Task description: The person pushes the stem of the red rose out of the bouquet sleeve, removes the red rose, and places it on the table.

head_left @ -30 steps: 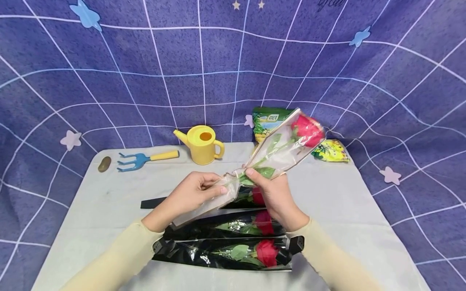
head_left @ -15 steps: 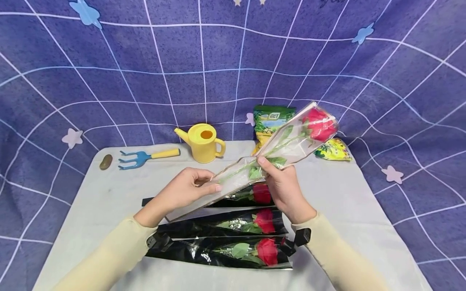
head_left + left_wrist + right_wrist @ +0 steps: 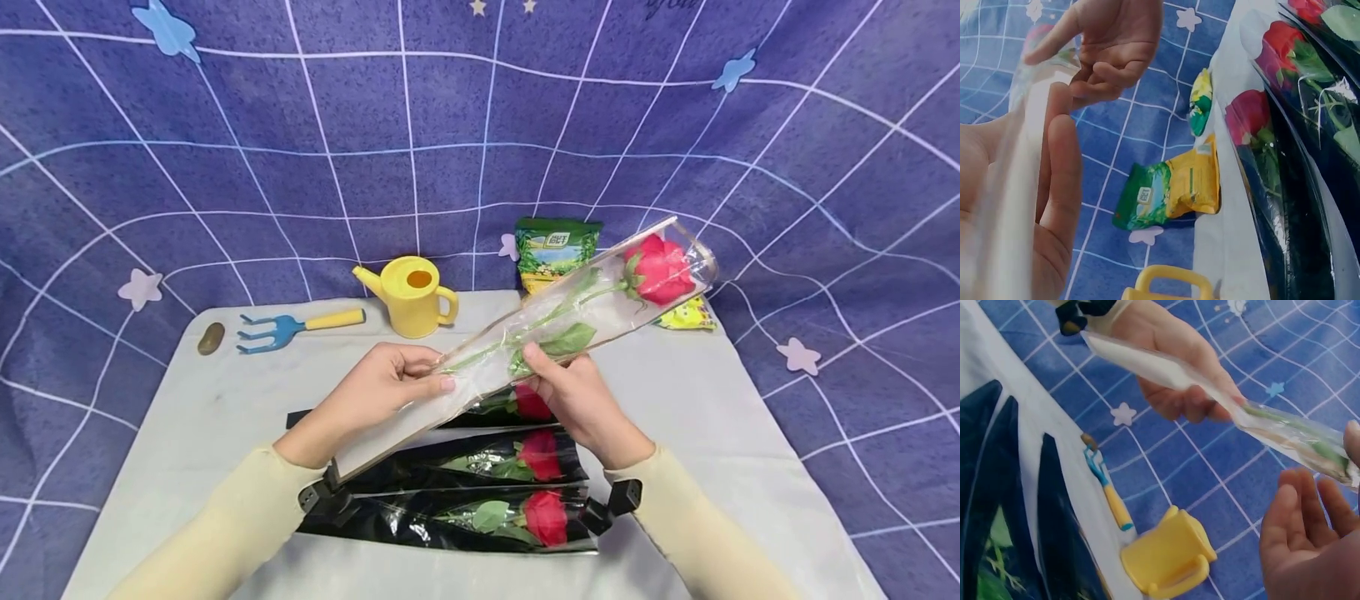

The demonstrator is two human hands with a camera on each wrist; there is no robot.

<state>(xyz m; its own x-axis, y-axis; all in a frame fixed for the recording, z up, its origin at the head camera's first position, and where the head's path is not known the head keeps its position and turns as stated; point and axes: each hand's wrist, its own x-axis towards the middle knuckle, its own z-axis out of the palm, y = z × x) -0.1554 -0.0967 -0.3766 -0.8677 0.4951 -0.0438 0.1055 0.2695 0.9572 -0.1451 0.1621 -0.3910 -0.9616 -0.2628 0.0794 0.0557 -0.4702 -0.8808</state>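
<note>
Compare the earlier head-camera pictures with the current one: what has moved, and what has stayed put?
The wrapped rose, held in the left hand and right hand, has tilted flatter, its bloom swinging rightward and its stem end dropping lower left. Both hands kept hold of the sleeve. The three black-wrapped roses, watering can and rake lie unchanged.

I hold a rose point(image 3: 660, 271) in a clear sleeve point(image 3: 517, 354) off the surface, slanted, red bloom up at my far right and the narrow white end low by my left wrist. My left hand point(image 3: 382, 387) pinches the sleeve; my right hand point(image 3: 570, 396) grips mid-stem near the leaves.
</note>
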